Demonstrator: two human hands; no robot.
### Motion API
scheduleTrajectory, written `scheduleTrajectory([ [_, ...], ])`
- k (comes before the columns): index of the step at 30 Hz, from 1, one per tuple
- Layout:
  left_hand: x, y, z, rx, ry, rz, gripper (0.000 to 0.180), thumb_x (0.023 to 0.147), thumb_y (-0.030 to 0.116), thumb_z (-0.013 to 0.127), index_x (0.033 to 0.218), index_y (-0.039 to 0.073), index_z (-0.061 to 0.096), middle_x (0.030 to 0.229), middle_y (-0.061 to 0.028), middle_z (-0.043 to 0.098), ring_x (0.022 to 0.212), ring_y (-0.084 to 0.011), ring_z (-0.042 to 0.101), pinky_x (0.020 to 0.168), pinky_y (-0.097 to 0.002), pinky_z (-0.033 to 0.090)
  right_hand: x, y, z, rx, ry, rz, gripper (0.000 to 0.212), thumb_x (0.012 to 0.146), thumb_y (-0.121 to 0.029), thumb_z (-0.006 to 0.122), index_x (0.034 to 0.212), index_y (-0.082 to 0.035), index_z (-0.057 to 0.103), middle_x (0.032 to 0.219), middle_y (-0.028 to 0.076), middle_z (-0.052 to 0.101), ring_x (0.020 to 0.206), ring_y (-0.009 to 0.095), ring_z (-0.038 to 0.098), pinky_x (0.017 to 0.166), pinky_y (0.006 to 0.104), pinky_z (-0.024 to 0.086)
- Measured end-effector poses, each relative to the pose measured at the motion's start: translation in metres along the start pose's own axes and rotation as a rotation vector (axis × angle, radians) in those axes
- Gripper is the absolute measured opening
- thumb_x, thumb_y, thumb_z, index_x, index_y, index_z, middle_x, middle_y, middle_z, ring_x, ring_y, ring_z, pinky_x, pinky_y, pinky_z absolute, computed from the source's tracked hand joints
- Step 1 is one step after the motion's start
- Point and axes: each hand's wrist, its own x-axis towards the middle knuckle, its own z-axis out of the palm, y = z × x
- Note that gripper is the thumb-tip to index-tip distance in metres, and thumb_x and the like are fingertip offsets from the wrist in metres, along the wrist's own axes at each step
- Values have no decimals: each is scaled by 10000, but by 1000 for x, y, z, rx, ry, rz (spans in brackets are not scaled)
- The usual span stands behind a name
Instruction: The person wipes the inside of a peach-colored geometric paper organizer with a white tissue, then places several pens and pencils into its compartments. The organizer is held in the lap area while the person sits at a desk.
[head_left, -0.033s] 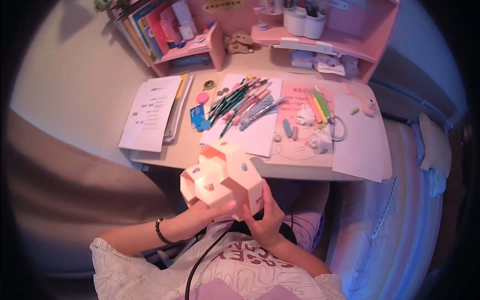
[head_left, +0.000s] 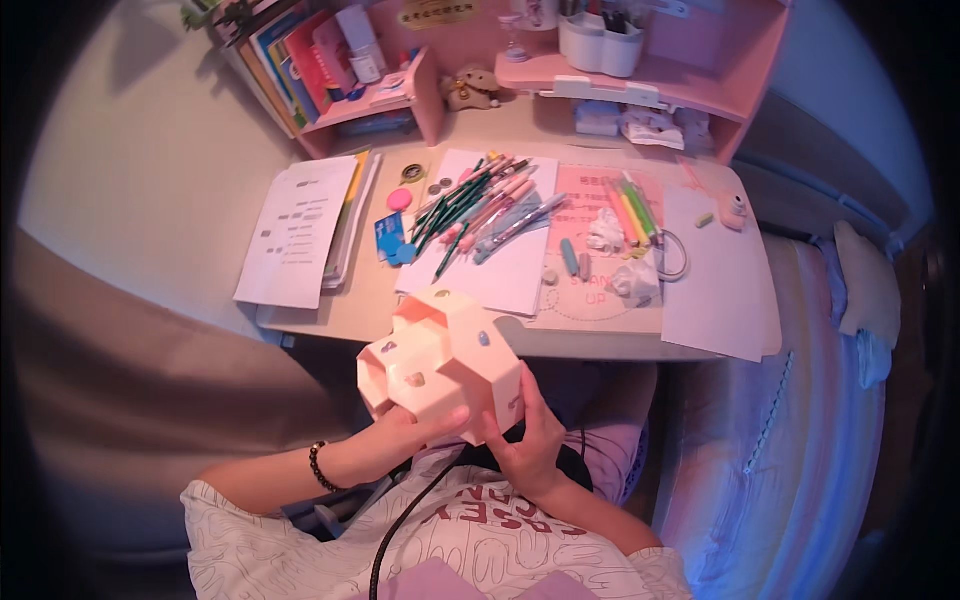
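Above my lap, just off the desk's front edge, I hold a pale cream pen holder (head_left: 450,388) made of joined hexagonal compartments, with small stickers on its walls. It is tilted, and some openings show; I see no pens in them. My left hand (head_left: 408,436) is closed on its lower left side, thumb lying along the wall and the other fingers hidden. My right hand (head_left: 532,442) grips the lower right side, thumb and fingers spread against it. A pile of dark green pencils and pastel pens (head_left: 478,212) lies on white paper beyond the holder.
Stacked papers (head_left: 288,232) lie at the desk's left. To the right are highlighters (head_left: 634,212), crumpled wrappers (head_left: 634,282), a ring-shaped roll (head_left: 686,256) and a white sheet (head_left: 715,290). A pink shelf (head_left: 430,105) with books and a white pen cup (head_left: 602,48) stands behind. A bed (head_left: 800,420) adjoins on the right.
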Motion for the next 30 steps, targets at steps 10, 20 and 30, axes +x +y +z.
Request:
scheduleTrajectory([
  [10, 2, -9, -7, 185, -52, -7, 515, 998, 341, 572, 1389, 30, 447, 1315, -30, 503, 1150, -94, 480, 941, -267, 436, -6, 8, -1, 20, -98, 66, 728, 818, -222, 749, 1405, 41, 409, 1023, 211, 674, 815, 302, 699, 687, 342, 558],
  [20, 7, 8, -18, 467, -105, -14, 559, 967, 405, 606, 1346, 14, 483, 1245, -85, 560, 1099, -132, 537, 901, -284, 481, 1, -6, -4, -7, -150, 10, 766, 809, -207, 768, 1377, 120, 372, 1091, 243, 658, 842, 326, 709, 686, 356, 567],
  [30, 7, -3, -25, 752, -176, -13, 499, 1017, 405, 494, 1340, 24, 502, 1307, -161, 554, 1163, -274, 557, 962, -359, 461, -21, -4, 6, 275, -151, 322, 737, 799, -151, 780, 1392, 24, 379, 1059, 215, 659, 922, 272, 702, 755, 337, 569],
])
